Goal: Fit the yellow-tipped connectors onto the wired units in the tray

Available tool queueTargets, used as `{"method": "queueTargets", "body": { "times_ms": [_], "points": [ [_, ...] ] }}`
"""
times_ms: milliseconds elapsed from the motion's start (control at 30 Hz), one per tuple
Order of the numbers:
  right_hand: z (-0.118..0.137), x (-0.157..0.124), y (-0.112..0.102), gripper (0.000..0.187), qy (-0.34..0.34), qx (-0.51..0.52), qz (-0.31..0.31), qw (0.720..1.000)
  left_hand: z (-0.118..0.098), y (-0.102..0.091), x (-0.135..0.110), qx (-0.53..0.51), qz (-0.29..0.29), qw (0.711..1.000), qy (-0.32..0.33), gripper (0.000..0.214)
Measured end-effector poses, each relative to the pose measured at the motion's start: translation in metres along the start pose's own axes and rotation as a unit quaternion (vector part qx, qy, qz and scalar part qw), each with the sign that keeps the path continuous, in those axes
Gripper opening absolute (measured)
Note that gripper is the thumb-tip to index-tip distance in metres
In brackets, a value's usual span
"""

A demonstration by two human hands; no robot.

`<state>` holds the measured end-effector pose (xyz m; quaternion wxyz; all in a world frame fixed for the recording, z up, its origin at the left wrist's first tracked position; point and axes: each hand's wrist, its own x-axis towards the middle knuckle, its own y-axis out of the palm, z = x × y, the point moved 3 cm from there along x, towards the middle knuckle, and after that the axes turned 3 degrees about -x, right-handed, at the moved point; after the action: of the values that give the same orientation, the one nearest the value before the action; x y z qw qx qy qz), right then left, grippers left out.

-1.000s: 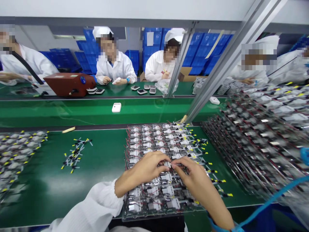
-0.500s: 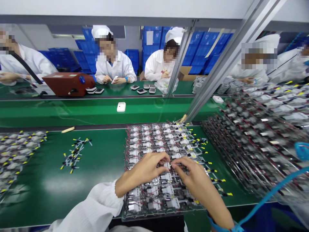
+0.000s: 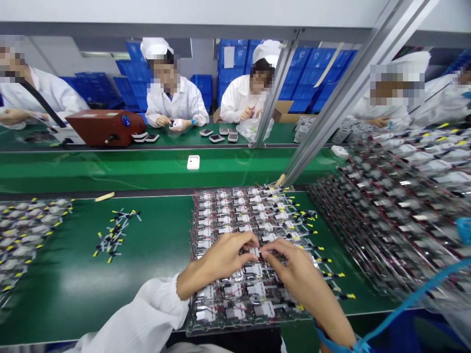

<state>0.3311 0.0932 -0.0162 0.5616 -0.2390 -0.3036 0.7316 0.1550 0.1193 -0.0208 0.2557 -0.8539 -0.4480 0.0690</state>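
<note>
on the green counter point(image 3: 66, 299), a pile of loose black leads with yellow tips point(image 3: 112, 238) lies left of a clear plastic tray of small flat wired cells point(image 3: 250, 294). the left hand point(image 3: 217, 262) and right hand point(image 3: 301, 279) pinch close together at a cell mid-tray, though what the fingertips grip is too small to tell. every visible pocket looks filled, some leads remain loose, and stacked clear plastic trays of cells point(image 3: 390, 215) rise at the right.
</note>
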Motion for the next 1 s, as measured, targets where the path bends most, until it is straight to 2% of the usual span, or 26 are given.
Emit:
{"method": "queueTargets", "body": {
  "times_ms": [233, 433, 633, 833, 1000],
  "points": [
    [-0.0016, -0.0002, 0.0005, 0.023, -0.003, -0.005, -0.002, 1.000, -0.0022, 0.0011, 0.0000, 0.024, 0.021, 0.999, 0.005, 0.018],
    [-0.0022, 0.0005, 0.0022, 0.022, -0.010, -0.005, -0.008, 1.000, 0.0053, 0.0055, -0.0001, 0.026, 0.015, 1.000, -0.002, 0.017],
    [-0.0042, 0.0013, 0.0048, 0.022, 0.002, -0.010, 0.001, 1.000, 0.0012, 0.0057, -0.0034, 0.040, 0.011, 0.999, 0.001, 0.016],
    [-0.0054, -0.0005, 0.0059, 0.024, 0.025, -0.042, -0.026, 0.998, -0.0001, 0.0023, -0.0061, 0.064, 0.009, 0.998, -0.001, 0.016],
    [-0.0042, -0.0004, 0.0052, 0.022, 0.005, -0.030, -0.020, 0.999, -0.0011, 0.0039, -0.0041, 0.070, 0.015, 0.997, 0.008, 0.013]
  ]
}}
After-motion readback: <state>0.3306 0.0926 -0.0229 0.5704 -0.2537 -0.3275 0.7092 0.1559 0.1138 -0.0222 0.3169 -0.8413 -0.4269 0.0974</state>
